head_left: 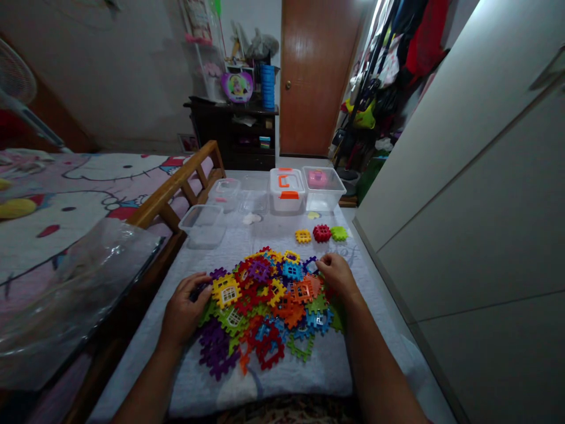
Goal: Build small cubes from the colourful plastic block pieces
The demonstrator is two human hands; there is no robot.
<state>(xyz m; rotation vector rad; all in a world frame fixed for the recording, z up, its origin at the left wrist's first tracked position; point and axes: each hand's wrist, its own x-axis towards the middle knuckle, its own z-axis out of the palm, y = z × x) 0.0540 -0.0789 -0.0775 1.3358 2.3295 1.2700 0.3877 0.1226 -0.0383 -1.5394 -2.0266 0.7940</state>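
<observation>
A heap of colourful plastic interlocking building tiles (260, 297), notched along their edges, lies on the cloth-covered table in front of me. My right hand (336, 274) is at the heap's right far edge, its thumb and fingers pinched on a dark blue tile (311, 265). At the left edge, my left hand (186, 306) is curled beside a yellow window tile (226, 291). Something dark shows between its thumb and fingers, too hidden to name. Beyond the heap sit a yellow tile (302, 236), a red stack of tiles (322, 233) and light green tiles (339, 234).
A clear open bin (203, 227) stands at the left. Farther back are a lidded box with orange latches (286, 191) and a clear box (324, 191) with something pink. A wooden bed rail (176, 185) borders the left side, a pale cabinet (463, 235) the right.
</observation>
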